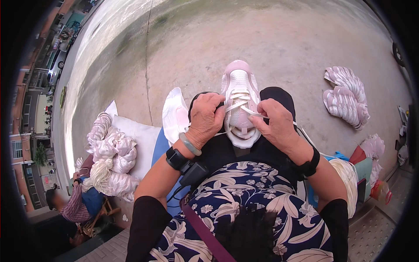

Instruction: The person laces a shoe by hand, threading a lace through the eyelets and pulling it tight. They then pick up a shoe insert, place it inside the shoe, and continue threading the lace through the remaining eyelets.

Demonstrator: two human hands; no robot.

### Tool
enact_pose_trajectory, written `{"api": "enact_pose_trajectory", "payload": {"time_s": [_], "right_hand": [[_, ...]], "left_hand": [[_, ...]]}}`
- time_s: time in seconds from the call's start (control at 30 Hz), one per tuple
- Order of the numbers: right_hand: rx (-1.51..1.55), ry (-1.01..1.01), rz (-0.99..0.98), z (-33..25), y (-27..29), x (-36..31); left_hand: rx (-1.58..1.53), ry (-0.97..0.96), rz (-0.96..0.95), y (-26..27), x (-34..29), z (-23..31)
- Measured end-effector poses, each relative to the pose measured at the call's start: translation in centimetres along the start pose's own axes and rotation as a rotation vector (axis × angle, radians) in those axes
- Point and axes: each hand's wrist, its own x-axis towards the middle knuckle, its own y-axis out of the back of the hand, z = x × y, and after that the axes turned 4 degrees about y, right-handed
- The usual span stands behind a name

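Note:
A white and pink sneaker upper (240, 81) lies between my knees, toe pointing away from me, with a cream shoelace (239, 104) threaded across its front. At its left edge my left hand (206, 117) is closed, thumb and fingers pinching the lace near the eyelets. On the other side my right hand (278, 124) pinches another stretch of the lace between thumb and forefinger. The lace crosses over the tongue between both hands. A long loose lace end trails past my right wrist. Just left of my left hand rests another white shoe piece (173, 111).
Bundles of pink and white shoe uppers (115, 150) are piled at the left on a white sheet (146, 131). More stacked uppers (347, 96) lie on the concrete floor at the right. A hank of cream laces (345, 179) hangs beside my right arm. Another person (75, 203) sits far left.

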Motion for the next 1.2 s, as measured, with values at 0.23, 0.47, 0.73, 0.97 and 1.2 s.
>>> {"api": "enact_pose_trajectory", "payload": {"time_s": [0.23, 0.47, 0.73, 0.97, 1.2], "right_hand": [[-0.298, 0.1, -0.1, 2.4, -1.8, -0.4], [-0.301, 0.105, -0.248, 4.6, -1.7, 1.6], [-0.175, 0.008, -0.284, 4.4, -0.7, 1.7], [0.536, -0.838, -0.655, 3.4, 0.8, 5.2], [-0.307, 0.115, -0.29, 1.7, -0.6, 5.1]], "left_hand": [[0.121, 0.006, -0.2, -0.2, 0.3, 1.7], [0.018, 0.061, -0.239, -2.2, 1.3, -0.2], [0.003, 0.118, -0.22, -2.2, 1.1, 0.3], [-0.242, 0.333, -0.373, -0.9, 2.4, -0.8], [-0.349, 0.333, -0.307, -0.4, 5.2, -1.0]]}}
